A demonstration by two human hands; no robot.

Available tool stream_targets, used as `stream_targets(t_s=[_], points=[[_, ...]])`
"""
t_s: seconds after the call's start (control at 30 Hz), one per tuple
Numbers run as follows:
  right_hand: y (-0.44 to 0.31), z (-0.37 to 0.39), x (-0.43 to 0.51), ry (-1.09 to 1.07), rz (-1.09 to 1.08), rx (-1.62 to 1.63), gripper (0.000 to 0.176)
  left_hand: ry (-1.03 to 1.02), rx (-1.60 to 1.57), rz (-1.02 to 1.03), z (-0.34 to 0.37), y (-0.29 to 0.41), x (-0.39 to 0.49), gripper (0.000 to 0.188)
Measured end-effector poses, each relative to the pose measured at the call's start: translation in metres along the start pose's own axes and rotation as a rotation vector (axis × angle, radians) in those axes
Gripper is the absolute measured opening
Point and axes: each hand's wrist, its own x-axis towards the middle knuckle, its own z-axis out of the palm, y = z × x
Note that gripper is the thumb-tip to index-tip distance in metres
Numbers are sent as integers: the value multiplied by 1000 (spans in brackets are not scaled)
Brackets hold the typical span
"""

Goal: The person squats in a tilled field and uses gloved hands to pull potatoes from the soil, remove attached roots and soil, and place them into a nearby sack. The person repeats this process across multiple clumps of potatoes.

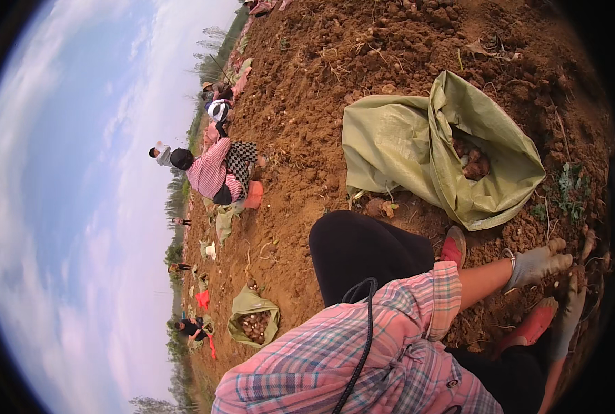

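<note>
My right hand (539, 263), in a pale grey work glove with a bracelet at the wrist, reaches down to the soil with its fingers extended. Close beside it is my left hand (571, 316), also gloved and partly in shadow near the dark rim. Their fingertips come together around a small brown lump (578, 271); whether either grips it is unclear. Finger-like tubers or roots (589, 244) lie just beyond. A large olive-green woven sack (390, 142) lies on the ground beside my right knee, its mouth gaping, with brown tubers (474, 163) inside.
Loose reddish soil (307, 139) with roots surrounds me. My red shoes (453, 247) flank the hands. A green weed (568, 191) grows past the sack's mouth. Another filled sack (255, 321) stands behind. A person in a striped top (212, 173) crouches farther off; more people work beyond.
</note>
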Motion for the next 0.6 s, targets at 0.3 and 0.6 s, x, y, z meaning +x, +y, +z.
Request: stream_targets(t_s=[0.3,0.6], points=[[-31,59,-12,-253,-41,-508,50,103,-36,13,10,3,-20,34],[-29,59,-32,-200,96,-193,23,42,-124,26,20,-12,-12,27]])
